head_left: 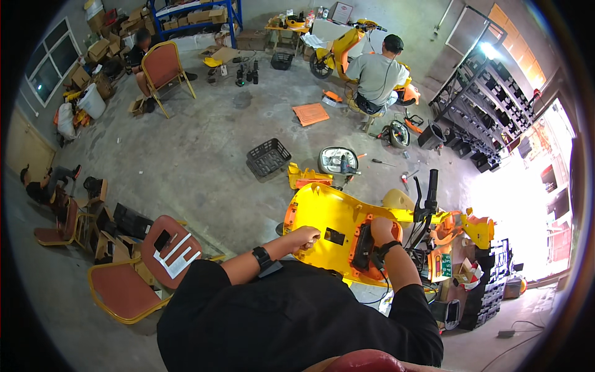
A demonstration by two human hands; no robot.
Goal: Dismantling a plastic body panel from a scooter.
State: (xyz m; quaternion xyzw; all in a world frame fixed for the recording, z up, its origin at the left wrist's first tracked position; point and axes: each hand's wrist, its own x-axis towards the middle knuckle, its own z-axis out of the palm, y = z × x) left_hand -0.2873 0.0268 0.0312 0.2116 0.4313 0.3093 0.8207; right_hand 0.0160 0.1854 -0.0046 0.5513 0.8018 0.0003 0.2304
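A large yellow scooter body panel (319, 208) lies in front of me, with a dark square opening (334, 236) in it. My left hand (304, 239) is closed over the left part of the panel; whatever its fingers hold, if anything, is hidden. At the right, my right hand (382, 230) is closed at the upper end of a black box-shaped part (362, 247) set in an orange frame (354, 260). Its fingertips are hidden, so I cannot tell what they grip. The scooter's handlebar (427, 201) stands beyond that hand.
A black basket (268, 158) and a tool-filled tray (338, 160) sit on the floor ahead. Red chairs (118, 291) stand at left. A co-worker (375, 77) sits by another yellow scooter (342, 49). A metal rack (480, 93) lines the right. Two more people are at left.
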